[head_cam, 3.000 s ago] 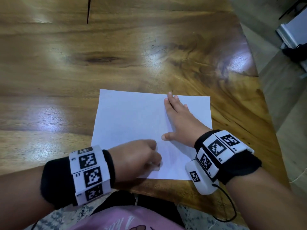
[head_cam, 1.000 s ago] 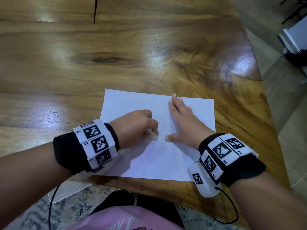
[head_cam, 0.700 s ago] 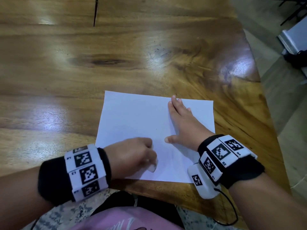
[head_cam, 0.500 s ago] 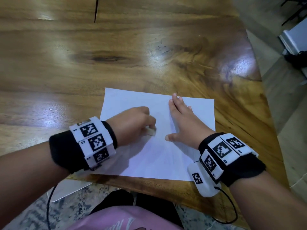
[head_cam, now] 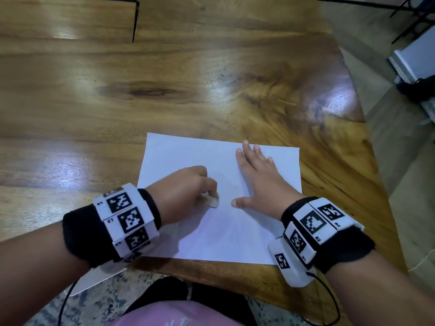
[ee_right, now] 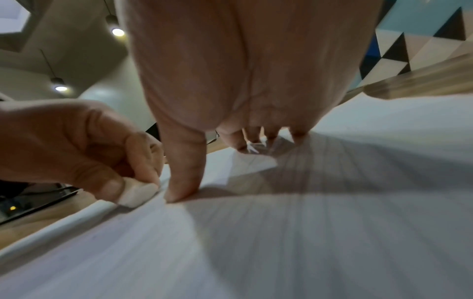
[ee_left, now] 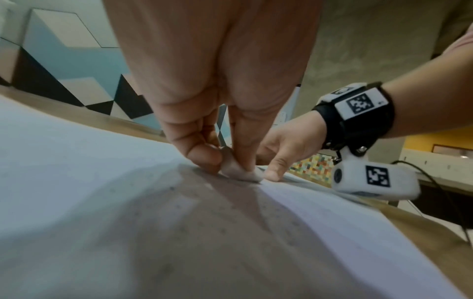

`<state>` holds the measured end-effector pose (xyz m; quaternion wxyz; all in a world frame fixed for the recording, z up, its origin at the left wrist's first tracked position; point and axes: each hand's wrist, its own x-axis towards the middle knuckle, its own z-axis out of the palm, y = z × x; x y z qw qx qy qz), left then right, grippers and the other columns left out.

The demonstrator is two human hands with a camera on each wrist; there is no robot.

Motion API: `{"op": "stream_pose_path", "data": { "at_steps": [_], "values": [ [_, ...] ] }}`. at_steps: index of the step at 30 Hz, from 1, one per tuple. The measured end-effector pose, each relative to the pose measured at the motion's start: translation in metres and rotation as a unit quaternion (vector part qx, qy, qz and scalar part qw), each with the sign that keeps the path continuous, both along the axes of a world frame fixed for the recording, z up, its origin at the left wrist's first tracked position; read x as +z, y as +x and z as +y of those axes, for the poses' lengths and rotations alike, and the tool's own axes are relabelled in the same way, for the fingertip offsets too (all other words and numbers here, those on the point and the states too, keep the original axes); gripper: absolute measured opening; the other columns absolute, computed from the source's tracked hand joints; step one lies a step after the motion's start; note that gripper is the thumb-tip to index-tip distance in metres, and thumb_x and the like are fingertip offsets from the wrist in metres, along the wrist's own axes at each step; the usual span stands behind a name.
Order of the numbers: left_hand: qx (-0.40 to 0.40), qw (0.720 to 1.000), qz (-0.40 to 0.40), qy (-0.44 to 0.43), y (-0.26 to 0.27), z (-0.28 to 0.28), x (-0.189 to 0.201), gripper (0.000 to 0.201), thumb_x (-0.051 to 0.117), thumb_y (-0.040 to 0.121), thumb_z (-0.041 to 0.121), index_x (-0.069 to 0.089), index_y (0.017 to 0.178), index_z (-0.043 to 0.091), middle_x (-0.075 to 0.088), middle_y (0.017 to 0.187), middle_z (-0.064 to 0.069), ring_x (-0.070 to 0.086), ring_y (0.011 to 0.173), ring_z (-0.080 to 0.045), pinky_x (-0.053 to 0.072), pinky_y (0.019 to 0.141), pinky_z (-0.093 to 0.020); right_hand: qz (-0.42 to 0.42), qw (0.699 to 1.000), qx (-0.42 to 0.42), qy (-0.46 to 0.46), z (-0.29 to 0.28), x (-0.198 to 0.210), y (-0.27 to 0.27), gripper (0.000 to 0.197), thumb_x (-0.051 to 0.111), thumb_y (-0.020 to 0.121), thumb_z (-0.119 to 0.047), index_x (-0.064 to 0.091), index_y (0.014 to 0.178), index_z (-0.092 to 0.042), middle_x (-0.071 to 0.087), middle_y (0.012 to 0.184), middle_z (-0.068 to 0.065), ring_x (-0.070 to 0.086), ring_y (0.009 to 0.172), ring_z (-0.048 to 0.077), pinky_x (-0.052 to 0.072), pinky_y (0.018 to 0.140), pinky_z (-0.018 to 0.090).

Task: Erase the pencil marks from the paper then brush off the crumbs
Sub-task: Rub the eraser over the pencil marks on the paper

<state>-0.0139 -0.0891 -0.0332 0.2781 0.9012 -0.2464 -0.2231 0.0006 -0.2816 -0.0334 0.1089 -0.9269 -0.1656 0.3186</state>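
Note:
A white sheet of paper [head_cam: 188, 156] lies near the front edge of the wooden table [head_cam: 164, 90]. My left hand [head_cam: 186, 191] pinches a small white eraser [head_cam: 213, 201] between thumb and fingers and presses it on the middle of the sheet. The eraser [ee_left: 240, 172] touches the paper [ee_left: 76, 182] just left of my right thumb. My right hand [head_cam: 256, 175] lies flat on the right half of the sheet, fingers straight, thumb spread. Small grey crumbs dot the paper in the left wrist view. In the right wrist view the eraser [ee_right: 135, 192] sits beside my right thumb [ee_right: 184, 172].
The table's right edge [head_cam: 367, 142] curves close to the paper, with floor beyond. The front edge runs just below the sheet. A dark slot [head_cam: 134, 20] cuts the table top at the back. A cable [head_cam: 329, 302] hangs from my right wristband.
My left hand with the eraser has been rubbing back and forth across the sheet; since half a second ago it slid slightly toward me. The right hand has stayed pressed on the paper.

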Motion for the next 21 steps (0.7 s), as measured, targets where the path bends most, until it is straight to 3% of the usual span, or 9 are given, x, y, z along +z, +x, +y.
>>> {"op": "stream_pose_path", "data": {
  "at_steps": [4, 7, 9, 12, 14, 17, 19, 20, 21],
  "values": [
    [0.008, 0.999, -0.026, -0.018, -0.008, 0.003, -0.002, 0.020, 0.051, 0.082, 0.018, 0.062, 0.099, 0.018, 0.055, 0.091, -0.003, 0.057, 0.084, -0.023, 0.046, 0.075, -0.032, 0.006, 0.998, -0.024, -0.060, -0.008, 0.003, -0.010, 0.118, 0.064, 0.072, -0.064, -0.026, 0.143, -0.035, -0.044, 0.146, 0.001, -0.039, 0.135, 0.025, -0.014, 0.112, 0.054],
    [-0.008, 1.000, -0.025, -0.013, -0.008, 0.009, -0.002, 0.036, 0.040, 0.079, 0.028, 0.058, 0.108, 0.015, 0.059, 0.089, -0.006, 0.055, 0.081, -0.025, 0.047, 0.071, -0.032, 0.014, 0.996, -0.041, -0.080, -0.016, 0.003, -0.020, 0.124, 0.064, 0.066, -0.070, -0.031, 0.140, -0.038, -0.049, 0.142, 0.004, -0.042, 0.133, 0.026, -0.016, 0.112, 0.055],
    [0.014, 1.000, -0.017, -0.019, -0.009, 0.009, -0.005, 0.028, 0.043, 0.081, 0.028, 0.062, 0.098, 0.017, 0.058, 0.085, -0.003, 0.054, 0.079, -0.021, 0.048, 0.070, -0.036, 0.014, 0.995, -0.039, -0.087, -0.019, 0.002, -0.022, 0.125, 0.062, 0.065, -0.073, -0.032, 0.139, -0.037, -0.051, 0.139, 0.004, -0.042, 0.133, 0.027, -0.015, 0.112, 0.055],
    [0.118, 0.992, 0.026, -0.021, -0.005, 0.012, 0.000, 0.012, 0.056, 0.076, 0.034, 0.056, 0.077, 0.022, 0.054, 0.087, 0.007, 0.055, 0.084, -0.011, 0.047, 0.081, -0.040, 0.016, 0.996, -0.034, -0.084, -0.015, 0.001, -0.021, 0.126, 0.062, 0.065, -0.073, -0.033, 0.139, -0.037, -0.054, 0.133, 0.002, -0.043, 0.132, 0.026, -0.016, 0.112, 0.055],
    [0.098, 0.994, 0.028, -0.029, -0.008, 0.017, -0.001, 0.018, 0.054, 0.067, 0.041, 0.056, 0.081, 0.030, 0.055, 0.094, 0.014, 0.058, 0.091, -0.006, 0.047, 0.089, -0.038, 0.015, 0.996, -0.029, -0.080, -0.010, 0.000, -0.020, 0.126, 0.062, 0.065, -0.073, -0.033, 0.138, -0.037, -0.054, 0.131, 0.002, -0.042, 0.133, 0.026, -0.016, 0.112, 0.055],
    [0.138, 0.980, 0.089, -0.109, -0.012, 0.031, -0.005, 0.032, 0.058, 0.070, 0.027, 0.053, 0.097, 0.043, 0.054, 0.115, 0.014, 0.055, 0.112, -0.010, 0.044, 0.099, -0.036, 0.015, 0.997, -0.025, -0.065, 0.004, 0.000, -0.018, 0.124, 0.063, 0.065, -0.072, -0.032, 0.139, -0.038, -0.054, 0.132, 0.001, -0.043, 0.132, 0.026, -0.018, 0.112, 0.054],
    [0.147, 0.973, 0.121, -0.129, -0.011, 0.043, -0.005, 0.042, 0.060, 0.079, 0.013, 0.050, 0.113, 0.035, 0.047, 0.126, 0.007, 0.048, 0.121, -0.018, 0.042, 0.098, -0.034, 0.012, 0.998, -0.022, -0.051, 0.016, -0.001, -0.016, 0.124, 0.064, 0.066, -0.071, -0.030, 0.140, -0.038, -0.053, 0.134, 0.001, -0.044, 0.131, 0.025, -0.021, 0.110, 0.053],
    [0.183, 0.955, 0.164, -0.163, -0.011, 0.049, -0.003, 0.042, 0.060, 0.080, 0.009, 0.052, 0.116, 0.028, 0.049, 0.126, 0.003, 0.048, 0.123, -0.023, 0.043, 0.096, -0.031, 0.009, 0.999, -0.020, -0.045, 0.022, -0.002, -0.015, 0.124, 0.064, 0.066, -0.070, -0.030, 0.140, -0.038, -0.053, 0.135, 0.001, -0.045, 0.131, 0.024, -0.022, 0.109, 0.052],
    [0.192, 0.960, 0.130, -0.157, -0.008, 0.054, -0.001, 0.037, 0.062, 0.079, 0.006, 0.057, 0.112, 0.024, 0.052, 0.125, -0.002, 0.049, 0.124, -0.027, 0.040, 0.098, -0.029, 0.006, 0.999, -0.019, -0.041, 0.027, -0.003, -0.014, 0.124, 0.064, 0.066, -0.070, -0.030, 0.141, -0.038, -0.053, 0.136, 0.001, -0.045, 0.131, 0.024, -0.023, 0.108, 0.052]
  ]
}}
